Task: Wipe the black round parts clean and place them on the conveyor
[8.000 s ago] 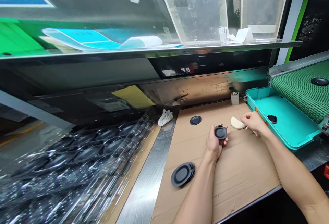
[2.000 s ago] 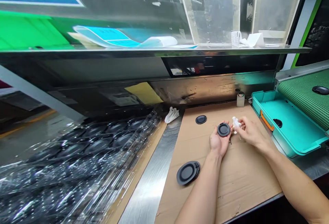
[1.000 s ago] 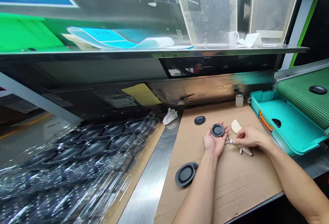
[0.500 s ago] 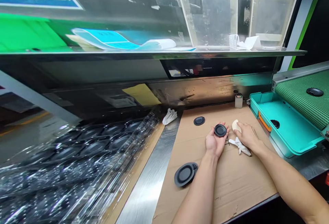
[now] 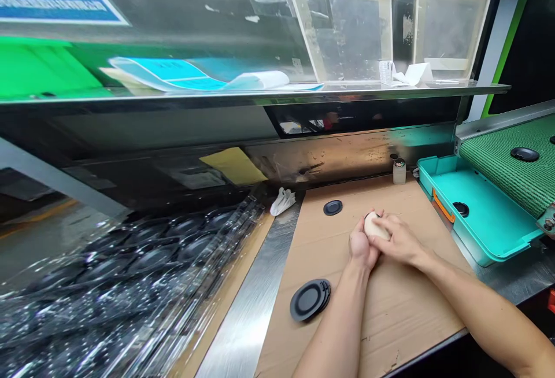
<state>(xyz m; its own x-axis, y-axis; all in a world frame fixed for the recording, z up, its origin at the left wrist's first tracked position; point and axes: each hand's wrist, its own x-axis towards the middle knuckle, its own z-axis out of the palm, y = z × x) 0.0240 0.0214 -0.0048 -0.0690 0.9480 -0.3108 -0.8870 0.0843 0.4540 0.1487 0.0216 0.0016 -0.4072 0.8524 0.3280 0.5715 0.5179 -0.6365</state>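
Observation:
My left hand (image 5: 361, 246) is cupped palm up above the cardboard sheet (image 5: 347, 332). In it lies a small black round disc-shaped part, nearly all covered now, with only a dark edge showing. My right hand (image 5: 399, 241) grips a cream-coloured round pad (image 5: 375, 228), which is pressed over the disc in the left palm. Beyond the left hand, a single black disc (image 5: 333, 208) rests on the cardboard. Beside my left forearm is a small stack of larger black discs (image 5: 307, 300).
At the right stands a teal tray (image 5: 498, 216) holding a black ring-like part (image 5: 461, 209). Black parts ride on the green conveyor belt (image 5: 498, 145). A small bottle (image 5: 399, 172) stands at the back. Clear plastic trays (image 5: 143, 262) of black parts fill the left. A shelf (image 5: 260, 96) overhangs.
My right hand has moved left with the pad and brought it onto the disc in my left palm. The white crumpled piece beside it is now hidden. The view has shifted slightly.

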